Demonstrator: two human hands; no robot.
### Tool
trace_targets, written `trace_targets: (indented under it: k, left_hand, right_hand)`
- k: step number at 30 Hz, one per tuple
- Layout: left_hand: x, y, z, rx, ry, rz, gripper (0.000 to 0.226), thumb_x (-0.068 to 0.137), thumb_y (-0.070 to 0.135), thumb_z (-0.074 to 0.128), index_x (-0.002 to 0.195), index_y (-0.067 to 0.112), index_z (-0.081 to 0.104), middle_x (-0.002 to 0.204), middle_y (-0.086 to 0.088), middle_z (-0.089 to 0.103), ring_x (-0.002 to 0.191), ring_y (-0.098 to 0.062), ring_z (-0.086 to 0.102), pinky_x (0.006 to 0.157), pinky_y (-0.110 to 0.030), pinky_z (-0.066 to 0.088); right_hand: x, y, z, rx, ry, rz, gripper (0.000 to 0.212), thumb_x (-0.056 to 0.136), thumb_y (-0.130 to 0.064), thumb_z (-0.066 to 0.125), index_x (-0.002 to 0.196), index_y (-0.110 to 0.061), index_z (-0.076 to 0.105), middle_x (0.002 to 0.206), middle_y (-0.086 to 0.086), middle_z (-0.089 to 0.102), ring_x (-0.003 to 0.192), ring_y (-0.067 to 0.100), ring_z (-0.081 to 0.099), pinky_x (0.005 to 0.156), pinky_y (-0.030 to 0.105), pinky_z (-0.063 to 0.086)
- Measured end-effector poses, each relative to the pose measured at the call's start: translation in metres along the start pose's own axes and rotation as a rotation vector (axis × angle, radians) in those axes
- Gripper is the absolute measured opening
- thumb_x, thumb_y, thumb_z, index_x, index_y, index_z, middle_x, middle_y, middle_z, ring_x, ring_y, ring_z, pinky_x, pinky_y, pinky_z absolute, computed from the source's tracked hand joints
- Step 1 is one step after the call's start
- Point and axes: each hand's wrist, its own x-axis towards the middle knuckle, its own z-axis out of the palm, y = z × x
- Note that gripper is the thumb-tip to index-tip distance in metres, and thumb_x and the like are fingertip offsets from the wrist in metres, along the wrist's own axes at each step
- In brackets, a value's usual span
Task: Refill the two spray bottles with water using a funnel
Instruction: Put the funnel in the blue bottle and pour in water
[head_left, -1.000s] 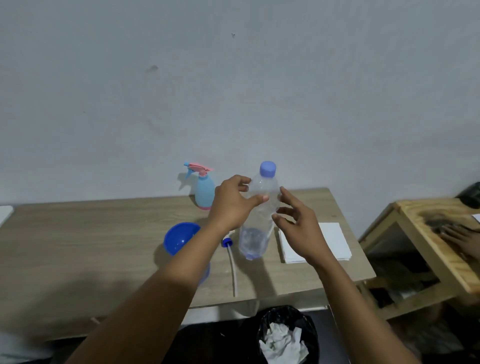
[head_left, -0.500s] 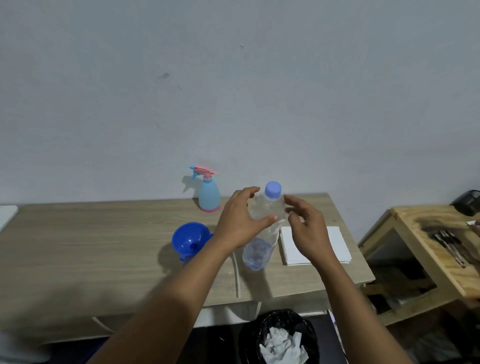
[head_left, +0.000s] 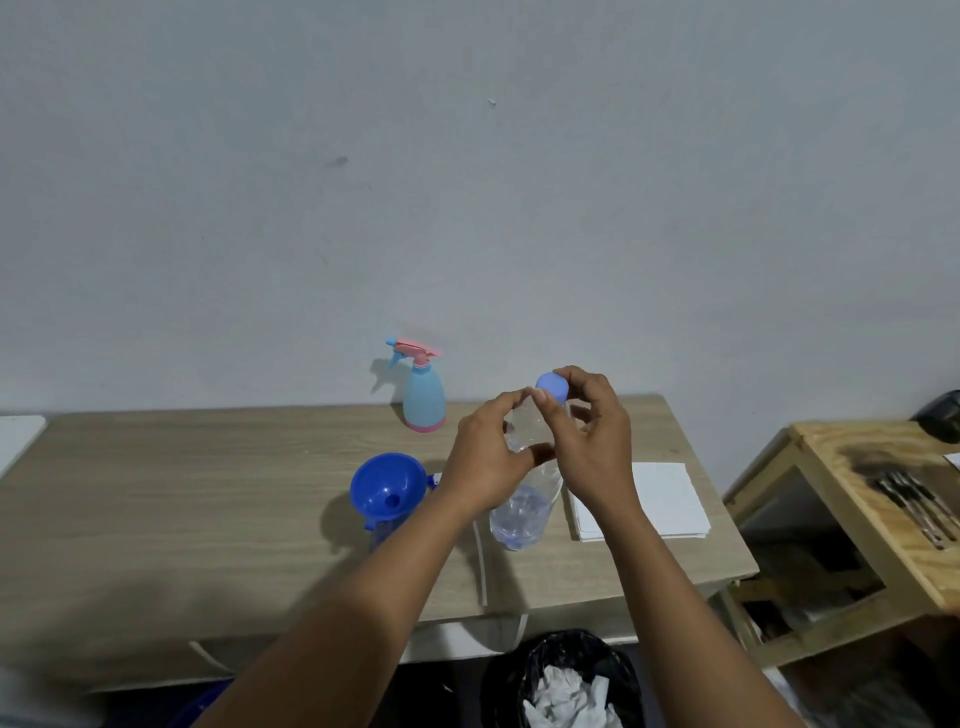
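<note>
A clear plastic water bottle (head_left: 522, 517) with a little water at the bottom stands tilted on the wooden table (head_left: 182, 499). My left hand (head_left: 488, 462) grips its upper body. My right hand (head_left: 592, 441) pinches its blue cap (head_left: 551, 387). A blue funnel (head_left: 387, 486) sits in the neck of a spray bottle that my left arm mostly hides. The spray head's white tube (head_left: 480, 564) lies on the table. A light-blue spray bottle (head_left: 423, 397) with a pink trigger stands by the wall.
A folded white cloth (head_left: 660, 501) lies at the table's right end. A black bin (head_left: 566, 680) with crumpled paper stands below the front edge. A wooden side table (head_left: 883, 499) with metal tools is at the right.
My right hand has moved up from beside the bottle and closed on its cap. The left hand keeps hold of the bottle, which has come down slightly.
</note>
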Motion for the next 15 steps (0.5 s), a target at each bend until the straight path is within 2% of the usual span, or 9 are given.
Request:
trace_targets:
  k: [3, 5, 7, 9, 11, 15]
  left_hand:
    - [0.0, 0.002, 0.0, -0.013, -0.005, -0.002, 0.069, 0.075, 0.038, 0.083, 0.136, 0.029, 0.053, 0.122, 0.011, 0.064, 0.105, -0.01, 0.061, 0.089, -0.028, 0.054]
    - [0.0, 0.002, 0.001, -0.007, 0.0, -0.004, 0.067, 0.075, 0.038, 0.083, 0.134, 0.03, 0.054, 0.12, 0.012, 0.064, 0.104, -0.009, 0.061, 0.087, -0.027, 0.054]
    - [0.0, 0.0, 0.002, 0.02, 0.005, -0.006, 0.06, 0.075, 0.035, 0.082, 0.129, 0.031, 0.056, 0.112, 0.011, 0.065, 0.1, -0.008, 0.061, 0.085, -0.031, 0.056]
    - [-0.001, -0.002, 0.002, 0.033, 0.006, -0.014, 0.06, 0.075, 0.034, 0.082, 0.129, 0.029, 0.056, 0.107, 0.009, 0.066, 0.097, -0.009, 0.061, 0.085, -0.037, 0.057]
    - [-0.002, -0.003, 0.002, 0.022, 0.011, -0.014, 0.063, 0.075, 0.034, 0.082, 0.132, 0.028, 0.055, 0.109, 0.01, 0.066, 0.098, -0.009, 0.061, 0.085, -0.037, 0.057]
    - [-0.004, 0.001, 0.001, -0.027, 0.009, -0.004, 0.067, 0.074, 0.037, 0.083, 0.134, 0.03, 0.054, 0.117, 0.014, 0.063, 0.102, -0.006, 0.061, 0.086, -0.026, 0.054]
  right_hand:
    - [0.001, 0.002, -0.005, -0.006, -0.098, 0.001, 0.024, 0.099, -0.031, 0.06, 0.122, -0.027, 0.064, 0.112, -0.01, 0.058, 0.106, 0.011, 0.061, 0.094, 0.033, 0.049]
    - [0.002, 0.001, -0.004, -0.006, -0.097, 0.015, 0.028, 0.097, -0.032, 0.062, 0.125, -0.027, 0.062, 0.112, -0.01, 0.059, 0.106, 0.01, 0.061, 0.094, 0.029, 0.048]
    - [0.002, -0.002, 0.001, 0.023, -0.005, 0.055, 0.033, 0.087, -0.032, 0.075, 0.116, -0.025, 0.06, 0.107, -0.011, 0.062, 0.1, 0.005, 0.06, 0.088, 0.023, 0.047]
    - [0.002, -0.005, 0.006, 0.054, 0.064, 0.074, 0.034, 0.082, -0.03, 0.081, 0.103, -0.022, 0.056, 0.098, -0.011, 0.062, 0.091, 0.003, 0.059, 0.082, 0.021, 0.045]
    - [0.001, -0.003, 0.007, 0.062, 0.04, 0.055, 0.027, 0.086, -0.029, 0.077, 0.1, -0.021, 0.055, 0.096, -0.008, 0.063, 0.09, 0.004, 0.059, 0.083, 0.022, 0.044]
    - [0.0, 0.005, 0.0, 0.055, -0.058, 0.017, 0.017, 0.097, -0.031, 0.062, 0.114, -0.027, 0.061, 0.111, -0.01, 0.063, 0.105, 0.012, 0.062, 0.093, 0.036, 0.049]
